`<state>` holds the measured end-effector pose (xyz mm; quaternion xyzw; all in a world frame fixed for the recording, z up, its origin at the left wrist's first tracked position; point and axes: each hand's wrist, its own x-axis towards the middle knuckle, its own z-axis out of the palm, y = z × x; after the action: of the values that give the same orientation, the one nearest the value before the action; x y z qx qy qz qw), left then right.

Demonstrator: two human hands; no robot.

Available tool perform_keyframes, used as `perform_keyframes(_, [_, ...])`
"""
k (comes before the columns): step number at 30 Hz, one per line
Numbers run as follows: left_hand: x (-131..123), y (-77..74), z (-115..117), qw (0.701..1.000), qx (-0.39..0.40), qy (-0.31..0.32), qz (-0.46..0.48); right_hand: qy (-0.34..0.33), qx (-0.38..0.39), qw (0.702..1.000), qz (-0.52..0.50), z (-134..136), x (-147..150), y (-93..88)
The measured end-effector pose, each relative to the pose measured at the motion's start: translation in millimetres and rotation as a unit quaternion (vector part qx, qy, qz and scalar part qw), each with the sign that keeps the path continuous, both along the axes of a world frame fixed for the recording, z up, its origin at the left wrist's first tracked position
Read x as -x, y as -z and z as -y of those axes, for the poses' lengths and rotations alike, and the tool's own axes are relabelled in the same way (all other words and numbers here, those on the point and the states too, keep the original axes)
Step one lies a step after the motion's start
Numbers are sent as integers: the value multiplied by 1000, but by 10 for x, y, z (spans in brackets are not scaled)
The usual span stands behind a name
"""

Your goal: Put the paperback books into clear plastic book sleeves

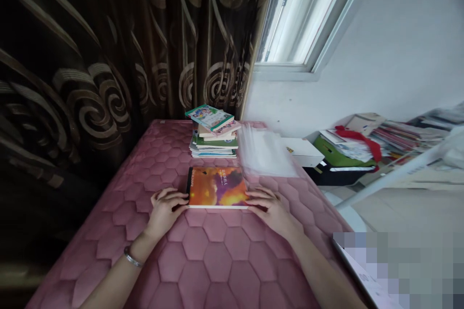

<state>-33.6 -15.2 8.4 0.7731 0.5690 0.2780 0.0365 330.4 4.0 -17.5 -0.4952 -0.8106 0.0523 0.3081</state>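
A patterned curtain (pixel 101 48) is hanging upper left. The left hand (pixel 167 207) is holding the left edge of an orange-purple book (pixel 217 188), lying flat mid-frame on a pink mattress (pixel 224 260), below a book stack (pixel 214 144). The right hand (pixel 270 207) is holding its right edge; translucent sheets (pixel 268 152) are lying above that hand.

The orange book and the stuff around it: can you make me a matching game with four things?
1. Orange book
2. Mattress
3. Curtain
4. Stack of books

A. Brown with swirls
B. On the mattress, just beyond the orange book
C. Between the left hand and right hand
D. Pink with hexagons

Pairs: 1-C, 2-D, 3-A, 4-B
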Motion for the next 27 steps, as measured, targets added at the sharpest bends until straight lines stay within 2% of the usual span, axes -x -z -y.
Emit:
perform_keyframes(4, [-10, -31, 25, 1000, 5, -19, 2, 0, 14, 1000, -3, -1, -17, 8])
perform_keyframes(12, [-2, -16, 29, 1000, 16, -12, 15, -7, 57, 998, 0, -6, -23, -25])
perform_keyframes(19, [8, -63, 55, 999, 52, -11, 12, -22, 77, 996, 29, 94, 9, -219])
perform_keyframes(22, [-114, -95, 102, 998, 56, 0, -2, -9, 56, 997, 55, 175, 176, -328])
perform_keyframes(27, [-475, -146, 114, 999, 41, 16, -29, -1, 37, 996, 81, 251, 692, -415])
